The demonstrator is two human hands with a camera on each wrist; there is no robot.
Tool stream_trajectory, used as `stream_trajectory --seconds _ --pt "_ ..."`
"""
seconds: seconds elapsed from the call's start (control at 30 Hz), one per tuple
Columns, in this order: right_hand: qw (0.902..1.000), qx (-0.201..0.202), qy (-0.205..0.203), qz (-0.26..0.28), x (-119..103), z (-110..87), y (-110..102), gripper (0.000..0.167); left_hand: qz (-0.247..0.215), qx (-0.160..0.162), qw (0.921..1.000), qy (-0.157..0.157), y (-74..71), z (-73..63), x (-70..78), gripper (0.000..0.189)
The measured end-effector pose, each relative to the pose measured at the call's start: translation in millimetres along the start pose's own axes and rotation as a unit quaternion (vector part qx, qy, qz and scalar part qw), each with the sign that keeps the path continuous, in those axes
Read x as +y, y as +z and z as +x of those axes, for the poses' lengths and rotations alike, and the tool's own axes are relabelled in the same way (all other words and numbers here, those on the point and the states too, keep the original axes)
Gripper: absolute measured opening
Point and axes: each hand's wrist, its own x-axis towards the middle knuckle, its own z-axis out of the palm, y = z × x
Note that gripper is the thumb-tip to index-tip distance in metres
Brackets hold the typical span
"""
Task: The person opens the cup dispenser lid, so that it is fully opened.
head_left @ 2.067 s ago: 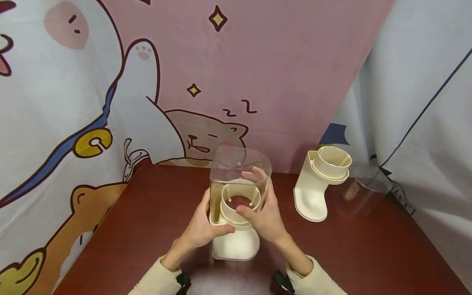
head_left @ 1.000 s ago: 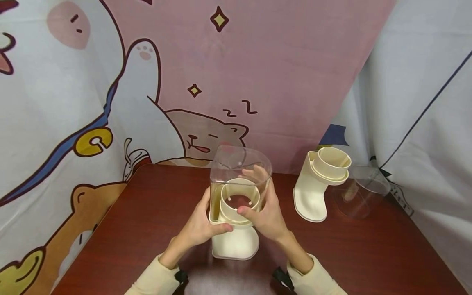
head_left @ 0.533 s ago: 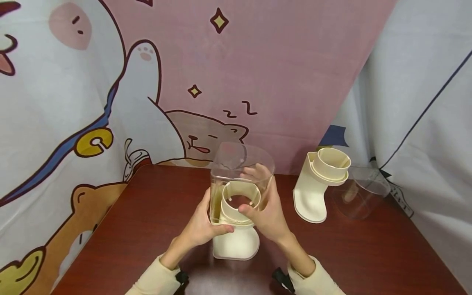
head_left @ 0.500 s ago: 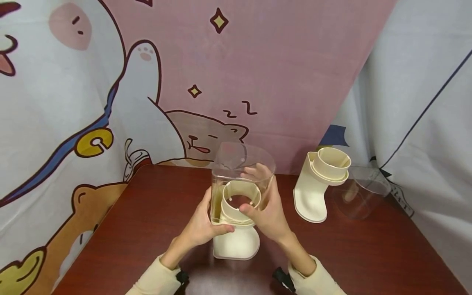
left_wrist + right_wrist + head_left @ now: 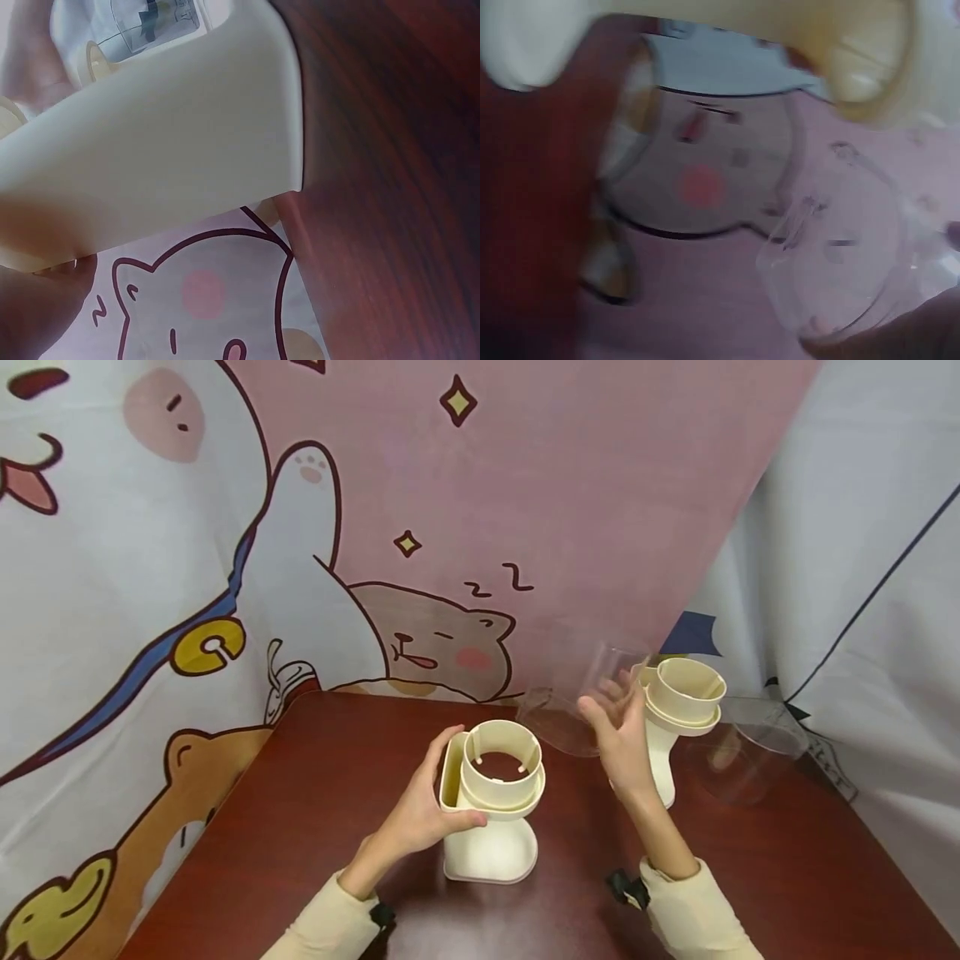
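In the head view my left hand (image 5: 420,814) grips a cream plastic stand (image 5: 491,852) by its upper left side, thumb at the front. This stand has a round open collar on top and a flat foot on the table; it looks like a dispenser base. The left wrist view shows the stand's broad smooth wall (image 5: 180,127) close up. My right hand (image 5: 626,743) holds a clear plastic container (image 5: 562,714), raised and tilted, apart from the stand. In the right wrist view the blurred container (image 5: 847,255) is at the lower right.
A second cream stand (image 5: 660,760) of the same shape stands to the right, partly behind my right hand. Beyond it is another clear container (image 5: 757,756). The dark red table (image 5: 315,777) meets a cartoon-printed curtain (image 5: 600,510) at the back.
The clear container, earlier on the stand between both hands, is off it and has moved right in my right hand. My left hand stays on the stand; the head view has shifted slightly.
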Motion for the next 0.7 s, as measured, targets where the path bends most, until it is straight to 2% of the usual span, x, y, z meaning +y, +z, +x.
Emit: stream_trajectory --seconds 0.03,0.1,0.17,0.27,0.33,0.5,0.6,0.7 --pt "0.9985 0.002 0.020 -0.051 12.3 2.6 -0.6 0.079 0.000 0.002 1.0000 -0.001 0.2 -0.2 0.2 0.117" --pt "0.9868 0.002 0.048 -0.155 39.5 5.6 -1.0 0.093 0.001 0.003 1.0000 -0.004 0.7 -0.6 0.4 0.117" --pt "0.9676 0.003 0.054 -0.247 65.5 7.0 -0.3 0.100 0.002 0.003 1.0000 -0.002 1.4 -0.4 0.3 0.118" --pt "0.9403 0.013 0.051 -0.336 92.9 7.8 0.2 0.104 0.002 -0.001 1.0000 -0.004 3.2 -0.5 0.6 0.118" --pt "0.9340 0.026 0.040 -0.354 103.2 9.3 0.2 0.101 0.002 -0.004 1.0000 -0.003 4.2 -1.0 0.4 0.117" --pt "0.9300 0.043 0.025 -0.364 112.1 15.1 -0.8 0.101 -0.002 0.001 1.0000 -0.004 4.3 -1.5 0.0 0.117" --pt "0.9285 0.057 0.030 -0.366 115.6 16.9 -0.4 0.107 -0.002 0.002 1.0000 0.001 2.8 -1.1 -0.1 0.117" --pt "0.9195 0.082 0.041 -0.382 120.4 14.5 2.4 0.115 -0.003 0.001 1.0000 0.006 1.2 -1.0 -0.2 0.117"
